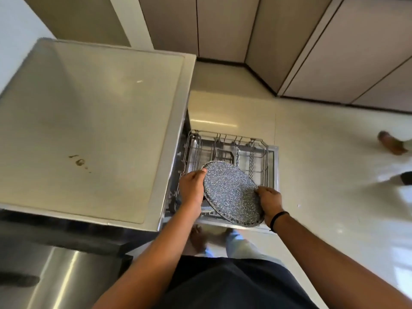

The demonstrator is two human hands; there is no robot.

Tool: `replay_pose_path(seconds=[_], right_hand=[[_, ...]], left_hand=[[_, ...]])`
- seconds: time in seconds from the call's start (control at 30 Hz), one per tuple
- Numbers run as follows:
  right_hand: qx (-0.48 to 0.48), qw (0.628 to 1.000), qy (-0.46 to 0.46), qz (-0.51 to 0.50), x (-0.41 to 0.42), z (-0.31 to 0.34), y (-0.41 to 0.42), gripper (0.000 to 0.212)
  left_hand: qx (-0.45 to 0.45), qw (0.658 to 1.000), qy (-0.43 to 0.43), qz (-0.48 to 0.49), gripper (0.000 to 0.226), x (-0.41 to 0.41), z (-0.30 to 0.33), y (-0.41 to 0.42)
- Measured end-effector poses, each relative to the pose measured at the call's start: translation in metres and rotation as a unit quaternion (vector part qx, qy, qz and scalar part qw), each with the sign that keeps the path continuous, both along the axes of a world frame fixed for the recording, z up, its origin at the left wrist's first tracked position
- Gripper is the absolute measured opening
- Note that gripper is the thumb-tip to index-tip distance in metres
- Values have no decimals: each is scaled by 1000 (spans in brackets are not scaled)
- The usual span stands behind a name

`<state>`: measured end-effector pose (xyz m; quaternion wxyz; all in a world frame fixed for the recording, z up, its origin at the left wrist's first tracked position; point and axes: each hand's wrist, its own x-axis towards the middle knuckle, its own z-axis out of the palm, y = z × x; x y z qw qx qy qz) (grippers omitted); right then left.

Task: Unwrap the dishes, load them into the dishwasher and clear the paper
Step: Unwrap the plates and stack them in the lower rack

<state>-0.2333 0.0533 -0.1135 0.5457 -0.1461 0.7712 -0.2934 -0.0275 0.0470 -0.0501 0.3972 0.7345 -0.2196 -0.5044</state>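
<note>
I count one speckled grey plate [231,192], gripped by two hands — my left hand [192,188] and my right hand [268,200], the latter beside one black wristband [277,219]. One wire dishwasher rack [225,150] is pulled out below one pale countertop [89,121]. On the floor [312,163] — two bare feet of mine, plus one foot of another person [392,143] at the right edge.
</note>
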Motion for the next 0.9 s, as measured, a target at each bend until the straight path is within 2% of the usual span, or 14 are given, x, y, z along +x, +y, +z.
replay_pose_path(seconds=[0.13,0.2,0.33,0.47,0.57,0.6,0.7,0.77,0.83,0.9], right_hand=[[50,998,-16,26,-10,-42,10,21],[68,997,-11,42,-11,-60,11,20],[120,987,-41,97,-13,-106,10,6],[143,976,-69,151,-5,-147,2,8],[170,968,-79,165,3,-185,-8,10],[184,963,-87,176,6,-198,-10,12],[221,949,-117,193,17,-228,-17,53],[233,943,-129,201,27,-251,-22,62],[249,937,-145,196,37,-269,-26,58],[263,933,-152,193,46,-283,-30,43]], left_hand=[[70,995,-65,26,24,-12,-39,4],[103,990,-97,5,28,-11,-60,8],[188,962,-184,-69,26,1,-115,22],[233,938,-240,-87,20,16,-159,34],[266,925,-254,-97,26,24,-197,30],[282,919,-260,-93,28,27,-210,29],[329,894,-289,-90,32,32,-249,18],[343,885,-306,-73,29,36,-273,5],[346,877,-328,-58,23,40,-294,-9],[363,859,-354,-75,21,43,-311,-20]])
